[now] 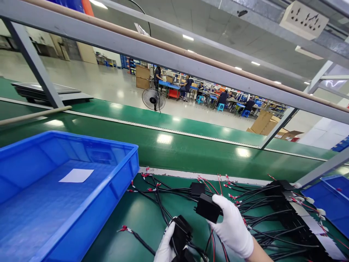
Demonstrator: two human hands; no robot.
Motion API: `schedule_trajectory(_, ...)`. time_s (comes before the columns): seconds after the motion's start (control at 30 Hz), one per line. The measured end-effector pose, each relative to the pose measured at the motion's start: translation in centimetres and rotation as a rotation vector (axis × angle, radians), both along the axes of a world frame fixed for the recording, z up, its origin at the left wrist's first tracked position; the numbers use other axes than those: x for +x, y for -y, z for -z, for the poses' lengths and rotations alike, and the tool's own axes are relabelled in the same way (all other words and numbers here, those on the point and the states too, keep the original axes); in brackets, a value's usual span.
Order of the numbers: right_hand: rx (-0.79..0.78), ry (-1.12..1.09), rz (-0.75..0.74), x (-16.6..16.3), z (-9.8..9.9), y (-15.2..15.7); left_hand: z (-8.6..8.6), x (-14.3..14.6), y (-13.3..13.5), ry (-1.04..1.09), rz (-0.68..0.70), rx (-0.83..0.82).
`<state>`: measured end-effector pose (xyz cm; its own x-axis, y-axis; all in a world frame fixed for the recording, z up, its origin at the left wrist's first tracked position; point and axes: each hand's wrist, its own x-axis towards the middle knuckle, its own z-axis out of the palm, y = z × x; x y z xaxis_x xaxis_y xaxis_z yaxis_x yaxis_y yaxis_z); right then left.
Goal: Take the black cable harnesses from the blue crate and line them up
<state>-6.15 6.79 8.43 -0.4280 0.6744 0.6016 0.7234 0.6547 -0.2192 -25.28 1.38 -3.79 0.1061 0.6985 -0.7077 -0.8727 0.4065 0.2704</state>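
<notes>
My right hand (233, 227), in a white glove, grips a small black box (208, 208) between thumb and fingers above the green work surface. My left hand (165, 244), also gloved, is closed around another black box (181, 232) with black cables running from it, near the lower edge of the view. Part of that hand is cut off. Behind them a third black box (197, 189) lies on the surface. Thin black cables with red terminal ends (125, 228) spread around both hands. Red and black wires hang below the right hand.
At left stands a large blue bin (120, 182) with a white paper (76, 175) in it. Several black boxes with cables (289, 214) are lined up at right, before another blue bin (327, 200). A green belt (185, 145) and slanted metal frame (174, 54) lie beyond.
</notes>
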Motion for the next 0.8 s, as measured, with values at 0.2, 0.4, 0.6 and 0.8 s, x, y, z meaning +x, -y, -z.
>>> schedule_trajectory(0.2,0.357,0.098,-0.177,0.5,0.2,-0.5,-0.3,0.4,-0.3,0.046,-0.069,-0.107)
schedule_trajectory(0.4,0.457,0.191,-0.095,1.5,1.3,-2.5,0.1,0.5,-0.6,0.023,-0.07,-0.093)
schedule_trajectory(0.6,0.593,0.188,-0.141,2.2,0.9,-4.4,1.4,0.3,-1.0,0.053,-0.088,-0.051)
schedule_trajectory(0.8,0.598,0.154,-0.19,2.4,1.5,-3.5,2.0,0.3,-0.8,0.041,-0.057,-0.057)
